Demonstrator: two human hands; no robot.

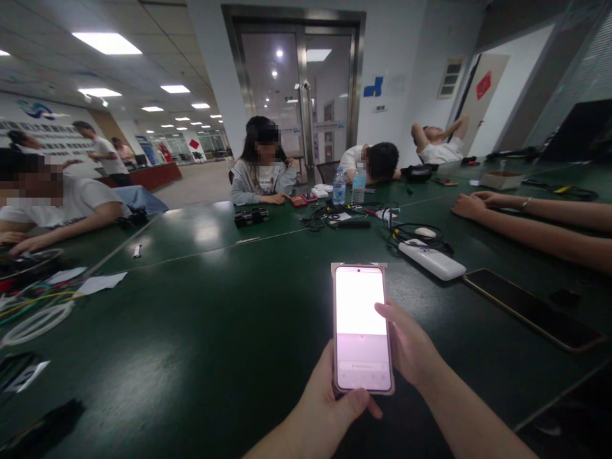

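A smartphone [361,350] with a lit screen is held upright over the near part of the dark green table [215,306]. My left hand [329,398] grips its lower left side, the thumb lying across the bottom edge. Around the right edge is my right hand [411,344], its thumb over the screen and the other fingers hidden behind the phone. The upper screen is glaring white and the lower part pinkish; its text is too small to read.
To the right lie a dark phone [530,306] and a white power bank [430,258]. Another person's forearms [507,220] rest beyond them. Further back are tangled black cables [320,220] and two water bottles [339,188]. Cables and papers [102,282] lie left; several people sit around the table.
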